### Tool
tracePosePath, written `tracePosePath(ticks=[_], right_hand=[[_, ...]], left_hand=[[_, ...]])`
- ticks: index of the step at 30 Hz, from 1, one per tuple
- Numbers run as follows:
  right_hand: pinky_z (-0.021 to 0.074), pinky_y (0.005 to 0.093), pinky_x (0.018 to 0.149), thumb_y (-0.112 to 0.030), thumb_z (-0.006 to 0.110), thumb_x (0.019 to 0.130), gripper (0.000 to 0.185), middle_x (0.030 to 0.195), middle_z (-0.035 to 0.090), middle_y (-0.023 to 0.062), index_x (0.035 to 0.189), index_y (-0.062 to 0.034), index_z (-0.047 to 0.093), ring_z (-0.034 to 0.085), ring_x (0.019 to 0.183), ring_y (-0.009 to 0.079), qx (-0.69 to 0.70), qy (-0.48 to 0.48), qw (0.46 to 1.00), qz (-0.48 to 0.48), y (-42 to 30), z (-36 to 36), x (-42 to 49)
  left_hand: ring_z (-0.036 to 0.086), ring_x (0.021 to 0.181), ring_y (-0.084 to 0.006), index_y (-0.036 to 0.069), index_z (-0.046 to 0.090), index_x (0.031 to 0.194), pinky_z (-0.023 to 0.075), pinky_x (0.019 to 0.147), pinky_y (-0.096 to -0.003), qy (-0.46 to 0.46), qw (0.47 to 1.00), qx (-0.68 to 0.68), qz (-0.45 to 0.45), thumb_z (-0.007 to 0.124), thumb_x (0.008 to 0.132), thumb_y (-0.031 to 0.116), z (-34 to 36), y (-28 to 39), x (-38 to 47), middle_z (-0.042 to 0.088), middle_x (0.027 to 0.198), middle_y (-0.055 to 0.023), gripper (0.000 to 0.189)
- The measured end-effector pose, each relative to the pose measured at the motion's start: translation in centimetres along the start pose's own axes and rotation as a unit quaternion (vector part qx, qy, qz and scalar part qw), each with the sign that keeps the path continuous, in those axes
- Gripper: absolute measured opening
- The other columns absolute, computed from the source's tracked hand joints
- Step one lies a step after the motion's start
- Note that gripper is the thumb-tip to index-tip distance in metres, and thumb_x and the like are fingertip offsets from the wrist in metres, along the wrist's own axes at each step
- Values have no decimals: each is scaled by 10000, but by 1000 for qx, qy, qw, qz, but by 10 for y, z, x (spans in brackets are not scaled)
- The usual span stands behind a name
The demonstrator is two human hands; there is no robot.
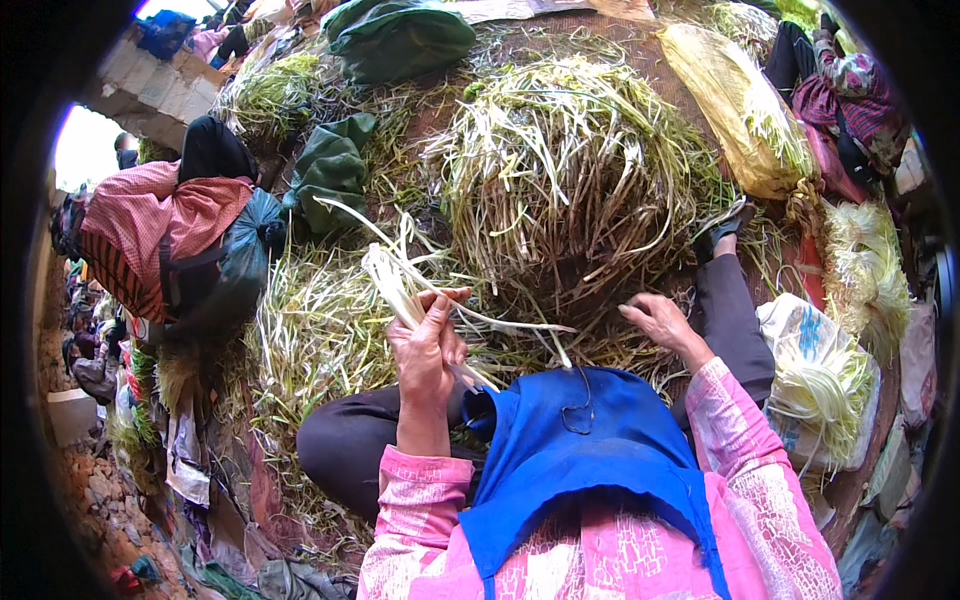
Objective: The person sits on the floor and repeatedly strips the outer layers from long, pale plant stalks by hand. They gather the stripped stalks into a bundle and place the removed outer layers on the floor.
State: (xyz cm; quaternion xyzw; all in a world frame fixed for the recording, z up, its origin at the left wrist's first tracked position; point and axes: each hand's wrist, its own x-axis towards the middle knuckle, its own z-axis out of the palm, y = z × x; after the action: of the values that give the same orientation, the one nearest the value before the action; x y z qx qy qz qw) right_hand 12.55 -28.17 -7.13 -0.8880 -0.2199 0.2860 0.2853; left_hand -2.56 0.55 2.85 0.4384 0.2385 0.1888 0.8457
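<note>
My left hand [427,349] is closed around a small bundle of pale vegetable stalks [390,277], whose white ends fan out above the fist. One long stalk [495,319] sticks out sideways to the right from that fist. My right hand [661,324] hovers with curled fingers at the near edge of a large heap of stalks [562,180]. Whether anything thin sits between its fingertips cannot be made out. A blue apron [592,427] covers my lap, and a loose stalk [556,341] lies at its upper edge.
Loose trimmings [315,330] spread to the left. At right, pale stalks [821,397] lie on a white woven sack [787,322]. A yellow sack [720,112] lies beyond the heap. People sit nearby: one in a checked garment [165,217] at left, another [855,97] at upper right.
</note>
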Motion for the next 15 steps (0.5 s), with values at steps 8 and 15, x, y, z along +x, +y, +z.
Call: tracePosePath(ticks=[8,15], right_hand=[[461,319,720,-301,631,788,340,856,621,91,1017,-53,591,575,787,181,130,-146,955,-222,-100,53,15],[390,200,489,-288,493,901,279,587,524,-13,833,-39,600,467,517,50,407,-285,864,-82,-125,42,6]], left_hand=[[368,338,-41,10,552,904,347,313,-191,21,999,-36,7,514,876,101,-2,1,5,631,850,-173,102],[541,503,-66,23,577,931,389,332,-180,6,992,27,-125,581,842,150,14,-46,-5,642,834,-101,154]])
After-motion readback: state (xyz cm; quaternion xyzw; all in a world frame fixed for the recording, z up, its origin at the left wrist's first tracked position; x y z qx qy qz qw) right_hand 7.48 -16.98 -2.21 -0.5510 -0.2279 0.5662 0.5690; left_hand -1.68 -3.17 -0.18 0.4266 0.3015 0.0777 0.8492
